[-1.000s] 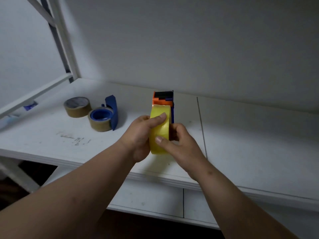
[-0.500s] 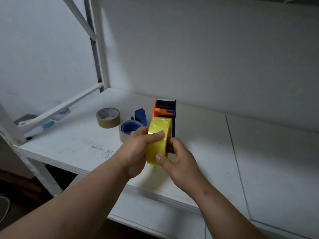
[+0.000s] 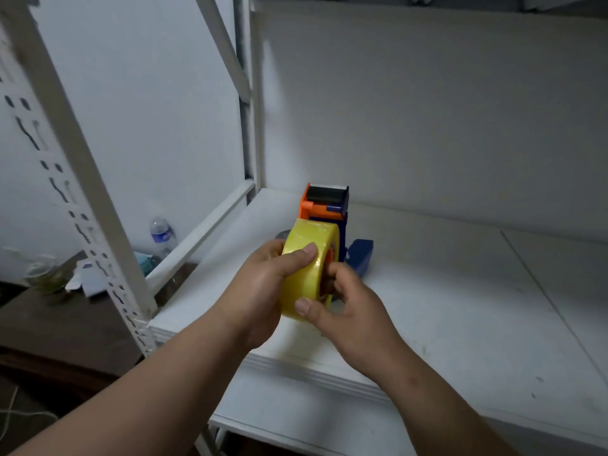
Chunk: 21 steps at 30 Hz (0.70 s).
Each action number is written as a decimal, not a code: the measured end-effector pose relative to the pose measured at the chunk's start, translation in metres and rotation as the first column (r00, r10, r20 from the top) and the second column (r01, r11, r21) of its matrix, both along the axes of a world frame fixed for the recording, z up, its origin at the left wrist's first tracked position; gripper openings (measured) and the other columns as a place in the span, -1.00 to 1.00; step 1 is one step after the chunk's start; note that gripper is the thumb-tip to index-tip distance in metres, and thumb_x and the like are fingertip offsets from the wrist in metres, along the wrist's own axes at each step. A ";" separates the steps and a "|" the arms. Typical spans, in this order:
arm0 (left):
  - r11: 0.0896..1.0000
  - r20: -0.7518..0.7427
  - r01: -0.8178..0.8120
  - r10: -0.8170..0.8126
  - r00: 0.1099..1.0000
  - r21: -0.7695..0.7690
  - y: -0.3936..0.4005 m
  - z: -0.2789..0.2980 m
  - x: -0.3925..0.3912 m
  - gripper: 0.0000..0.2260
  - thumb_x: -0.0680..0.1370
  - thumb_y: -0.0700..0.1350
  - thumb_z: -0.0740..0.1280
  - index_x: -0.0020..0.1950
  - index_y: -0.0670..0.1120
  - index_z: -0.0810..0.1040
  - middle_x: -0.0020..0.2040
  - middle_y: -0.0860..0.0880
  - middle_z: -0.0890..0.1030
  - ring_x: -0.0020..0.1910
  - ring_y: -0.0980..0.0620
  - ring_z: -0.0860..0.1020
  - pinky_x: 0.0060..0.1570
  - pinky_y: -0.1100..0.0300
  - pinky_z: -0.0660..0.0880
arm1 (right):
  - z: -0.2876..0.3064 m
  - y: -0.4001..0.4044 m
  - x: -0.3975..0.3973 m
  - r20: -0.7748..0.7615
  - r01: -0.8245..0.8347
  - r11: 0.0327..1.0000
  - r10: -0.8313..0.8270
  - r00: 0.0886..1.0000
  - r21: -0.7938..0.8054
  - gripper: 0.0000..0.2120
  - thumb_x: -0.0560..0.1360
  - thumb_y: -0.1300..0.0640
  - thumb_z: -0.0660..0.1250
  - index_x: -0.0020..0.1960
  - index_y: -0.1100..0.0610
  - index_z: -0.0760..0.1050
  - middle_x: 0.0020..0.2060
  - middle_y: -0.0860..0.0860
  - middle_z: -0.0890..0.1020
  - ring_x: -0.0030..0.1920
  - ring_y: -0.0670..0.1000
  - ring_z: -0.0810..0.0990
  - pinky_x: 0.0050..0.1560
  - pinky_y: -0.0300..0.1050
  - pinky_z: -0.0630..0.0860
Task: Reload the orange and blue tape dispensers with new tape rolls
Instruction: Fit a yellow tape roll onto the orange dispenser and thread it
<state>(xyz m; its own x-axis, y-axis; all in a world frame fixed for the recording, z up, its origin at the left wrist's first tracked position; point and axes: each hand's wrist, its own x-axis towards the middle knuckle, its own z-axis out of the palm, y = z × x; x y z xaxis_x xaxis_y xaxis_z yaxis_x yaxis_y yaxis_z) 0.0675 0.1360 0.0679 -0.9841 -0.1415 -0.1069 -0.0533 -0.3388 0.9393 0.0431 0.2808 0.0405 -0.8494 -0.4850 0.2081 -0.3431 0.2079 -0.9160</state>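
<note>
Above the near edge of the white shelf [image 3: 460,324], the left hand [image 3: 260,291] and right hand [image 3: 352,311] both clasp the yellow tape roll [image 3: 306,258] on the orange dispenser [image 3: 324,202]. Just right and farther, a blue dispenser [image 3: 360,255] rests on the shelf.

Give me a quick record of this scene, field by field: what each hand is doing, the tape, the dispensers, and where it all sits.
left hand: grips the yellow tape roll from the left, thumb on its outer face
right hand: thumb on the roll's lower face, fingers at its core
orange dispenser: held above the shelf, roll at its near end
blue dispenser: on the white shelf, partly hidden
water bottle: left, beyond the rack
</note>
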 end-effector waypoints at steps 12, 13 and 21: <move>0.941 0.065 -0.228 0.251 0.966 -0.252 -0.052 -0.020 -0.004 -0.44 0.32 0.19 0.46 0.11 -0.21 0.57 0.02 -0.26 0.68 0.00 -0.27 0.66 0.10 -0.27 0.56 | -0.008 -0.056 -0.029 0.098 0.106 0.993 -0.100 0.990 -0.057 -0.83 0.46 -0.03 0.39 0.01 -0.07 0.48 -0.18 -0.12 0.58 -0.22 -0.30 0.56 -0.29 -0.48 0.45; 0.931 0.072 -0.245 0.273 0.959 -0.270 -0.054 -0.022 -0.005 -0.43 0.31 0.22 0.46 0.10 -0.19 0.57 0.00 -0.24 0.69 -0.02 -0.24 0.67 0.07 -0.23 0.57 | -0.007 -0.060 -0.032 0.089 0.119 0.991 -0.113 0.990 -0.056 -0.80 0.46 -0.03 0.38 0.05 -0.05 0.45 -0.18 -0.10 0.56 -0.23 -0.32 0.55 -0.30 -0.50 0.43; 0.883 0.092 -0.292 0.347 0.933 -0.368 -0.059 -0.038 -0.018 -0.37 0.27 0.31 0.45 0.05 -0.19 0.57 -0.06 -0.21 0.70 -0.06 -0.23 0.68 -0.01 -0.18 0.60 | -0.004 -0.074 -0.055 0.053 0.123 0.987 -0.129 0.990 0.101 -0.76 0.52 -0.12 0.26 0.12 -0.04 0.47 -0.07 -0.14 0.57 -0.13 -0.30 0.50 -0.35 -0.52 0.38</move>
